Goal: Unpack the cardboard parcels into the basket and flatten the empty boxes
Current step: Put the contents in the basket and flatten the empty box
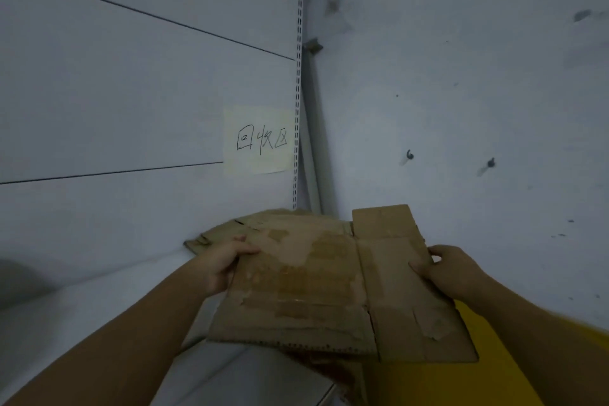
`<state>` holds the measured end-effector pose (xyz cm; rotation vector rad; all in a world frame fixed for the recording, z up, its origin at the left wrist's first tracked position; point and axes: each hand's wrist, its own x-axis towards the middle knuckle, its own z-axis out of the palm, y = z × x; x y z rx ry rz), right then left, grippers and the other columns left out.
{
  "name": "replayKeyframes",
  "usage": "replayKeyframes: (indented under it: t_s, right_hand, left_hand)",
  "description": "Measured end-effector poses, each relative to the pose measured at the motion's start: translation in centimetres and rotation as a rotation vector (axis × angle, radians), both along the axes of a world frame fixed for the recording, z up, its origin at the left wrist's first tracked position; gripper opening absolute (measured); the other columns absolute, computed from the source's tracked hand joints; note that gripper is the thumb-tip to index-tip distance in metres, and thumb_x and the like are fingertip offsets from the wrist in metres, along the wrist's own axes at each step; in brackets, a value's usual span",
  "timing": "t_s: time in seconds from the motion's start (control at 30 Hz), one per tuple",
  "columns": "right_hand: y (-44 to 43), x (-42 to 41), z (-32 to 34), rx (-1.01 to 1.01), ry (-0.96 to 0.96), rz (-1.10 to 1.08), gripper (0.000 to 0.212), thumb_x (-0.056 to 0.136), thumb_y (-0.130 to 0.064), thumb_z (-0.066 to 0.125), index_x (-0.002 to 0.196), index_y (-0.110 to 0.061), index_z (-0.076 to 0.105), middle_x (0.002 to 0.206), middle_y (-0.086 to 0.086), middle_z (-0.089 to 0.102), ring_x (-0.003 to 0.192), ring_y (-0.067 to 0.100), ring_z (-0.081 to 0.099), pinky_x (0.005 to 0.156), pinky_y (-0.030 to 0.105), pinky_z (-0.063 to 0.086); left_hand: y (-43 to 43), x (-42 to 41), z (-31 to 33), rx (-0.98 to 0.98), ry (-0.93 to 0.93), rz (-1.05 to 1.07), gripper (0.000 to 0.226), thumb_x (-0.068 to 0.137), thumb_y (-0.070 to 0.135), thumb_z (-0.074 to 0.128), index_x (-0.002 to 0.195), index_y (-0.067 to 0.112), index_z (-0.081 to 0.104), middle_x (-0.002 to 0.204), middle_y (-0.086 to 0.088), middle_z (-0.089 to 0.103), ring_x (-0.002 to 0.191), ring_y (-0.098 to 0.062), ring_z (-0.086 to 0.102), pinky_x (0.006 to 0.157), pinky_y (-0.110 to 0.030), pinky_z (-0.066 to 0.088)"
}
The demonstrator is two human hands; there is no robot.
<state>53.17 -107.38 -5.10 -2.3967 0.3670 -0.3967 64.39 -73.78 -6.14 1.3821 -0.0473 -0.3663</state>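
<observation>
While you hold the flattened brown cardboard box point(316, 287) by its two side edges only, it could sag, slide or reopen along its folds.

Your left hand point(224, 265) is closed on the left edge and your right hand point(451, 269) pinches the right flap, the hands well apart with the sheet spanning between them. It hovers over a pile of flattened brown cardboard point(230, 231) on the white shelf point(108, 287), below the pale handwritten paper note point(258, 140); a one-sided release would likely tip it off that pile.
</observation>
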Motion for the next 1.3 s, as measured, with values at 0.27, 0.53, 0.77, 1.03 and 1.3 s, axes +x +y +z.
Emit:
replayKeyframes:
  t_s: [0.27,0.53,0.77,1.03,1.3]
  right_hand:
    - [-0.9,15.2,0.9,-0.094,-0.033,0.134,0.051,0.091,-0.034,0.057,0.132,-0.006,0.048,0.126,0.017,0.059,0.107,0.032,0.058,0.094,0.042,0.046]
    - [0.9,29.0,0.5,-0.059,-0.149,0.341,0.046,0.091,-0.035,0.054,0.130,-0.011,0.048,0.121,0.014,0.060,0.099,0.027,0.057,0.088,0.037,0.045]
    - [3.2,38.9,-2.9,-0.321,-0.079,0.579,0.037,0.092,-0.039,0.046,0.122,-0.017,0.050,0.115,0.007,0.060,0.099,0.025,0.057,0.077,0.030,0.043]
    - [4.3,42.8,-7.4,-0.327,-0.294,0.942,0.037,0.088,-0.003,0.043,0.115,-0.015,0.066,0.117,0.009,0.064,0.104,0.023,0.056,0.093,0.035,0.043]
    - [4.1,43.0,-7.8,-0.233,-0.326,0.909,0.032,0.092,-0.008,0.041,0.105,-0.015,0.070,0.111,0.006,0.065,0.098,0.022,0.056,0.088,0.036,0.045]
  left_hand:
    - [0.6,9.5,0.6,-0.005,-0.064,0.187,0.034,0.086,0.005,0.060,0.119,0.014,0.053,0.108,-0.017,0.065,0.088,-0.034,0.065,0.062,-0.042,0.057]
    - [1.8,11.7,0.6,0.010,-0.102,0.501,0.034,0.084,0.004,0.062,0.114,0.017,0.051,0.106,-0.016,0.063,0.093,-0.035,0.063,0.065,-0.042,0.054]
    - [-0.3,12.1,-2.7,0.887,-0.185,0.772,0.029,0.087,0.023,0.060,0.110,0.006,0.058,0.107,-0.010,0.064,0.080,-0.017,0.057,0.068,-0.028,0.047]
    - [-1.2,12.3,-4.7,0.716,-0.065,0.921,0.057,0.090,0.030,0.058,0.140,0.014,0.035,0.138,-0.013,0.048,0.114,-0.029,0.054,0.091,-0.040,0.048]
    - [-1.7,12.1,-5.0,0.756,-0.098,0.958,0.050,0.090,0.030,0.058,0.136,0.035,0.036,0.134,-0.012,0.051,0.116,-0.028,0.053,0.096,-0.041,0.045]
